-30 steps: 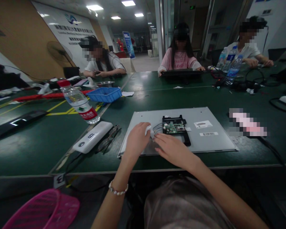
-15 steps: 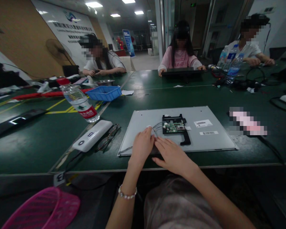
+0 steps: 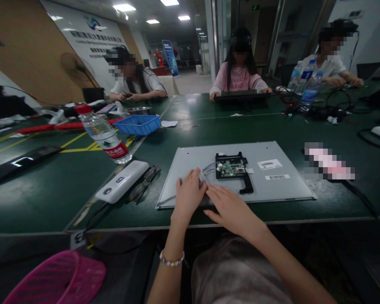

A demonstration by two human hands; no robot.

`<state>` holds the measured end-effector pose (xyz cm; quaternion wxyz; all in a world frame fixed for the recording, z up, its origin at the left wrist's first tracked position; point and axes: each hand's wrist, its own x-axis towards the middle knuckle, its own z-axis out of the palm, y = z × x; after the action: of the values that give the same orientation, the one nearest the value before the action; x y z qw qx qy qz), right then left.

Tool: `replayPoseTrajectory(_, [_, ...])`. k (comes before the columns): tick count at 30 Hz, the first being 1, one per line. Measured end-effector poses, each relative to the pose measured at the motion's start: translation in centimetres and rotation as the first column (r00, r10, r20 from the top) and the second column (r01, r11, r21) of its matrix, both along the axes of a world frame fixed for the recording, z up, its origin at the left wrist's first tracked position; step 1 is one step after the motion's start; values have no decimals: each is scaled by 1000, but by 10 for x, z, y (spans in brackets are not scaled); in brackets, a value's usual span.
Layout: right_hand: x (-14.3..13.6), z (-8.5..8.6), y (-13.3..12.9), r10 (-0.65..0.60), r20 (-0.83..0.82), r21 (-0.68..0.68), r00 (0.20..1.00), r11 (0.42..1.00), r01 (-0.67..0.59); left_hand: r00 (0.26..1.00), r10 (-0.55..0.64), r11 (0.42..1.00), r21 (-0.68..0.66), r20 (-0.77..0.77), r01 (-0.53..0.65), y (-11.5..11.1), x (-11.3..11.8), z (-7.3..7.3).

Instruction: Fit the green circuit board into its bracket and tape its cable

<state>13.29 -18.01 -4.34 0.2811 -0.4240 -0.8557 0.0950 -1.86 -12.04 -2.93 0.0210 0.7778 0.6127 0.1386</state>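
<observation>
A grey flat display panel lies back side up on the green table, its near edge towards me. On it sits a black bracket with a green circuit board, and thin grey cables run left from the board. My left hand rests over the cables with its fingers stretched forward and the little finger apart. A small pale piece, perhaps tape, shows beside its fingertips. My right hand reaches in from the right, fingers extended and thumb apart, its fingertips against the panel close to my left thumb.
Left of the panel are eyeglasses, a white power bank, a water bottle and a blue tray. A pixelated pink object lies right. A pink basket stands below the table edge. Three people sit opposite.
My left hand has shifted slightly, its little finger lifting away and more of the pale piece showing. My right hand has moved slightly right and down. The panel stays in place.
</observation>
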Motion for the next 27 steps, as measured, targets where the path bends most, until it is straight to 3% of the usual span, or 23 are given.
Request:
replayPoseTrajectory(10, [11,9,-7,-12,-53,-48,999,999,10,998,-5,997,82,57,1,3,-5,-8])
replayPoseTrajectory(14, [33,15,-13,-50,-127,-74,991,996,41,993,-24,986,170,118,3,5,-7,-9])
replayPoseTrajectory(19, [78,17,-1,-210,-208,-108,955,976,191,976,-62,964,268,210,3,0,-7,-1])
replayPoseTrajectory(23, [119,22,22,-306,-186,-136,934,949,284,983,-139,963,248,121,106,-8,-6,5])
replayPoseTrajectory(27, [146,26,47,-311,-113,-170,944,942,290,984,-168,972,155,-67,176,-13,-7,9])
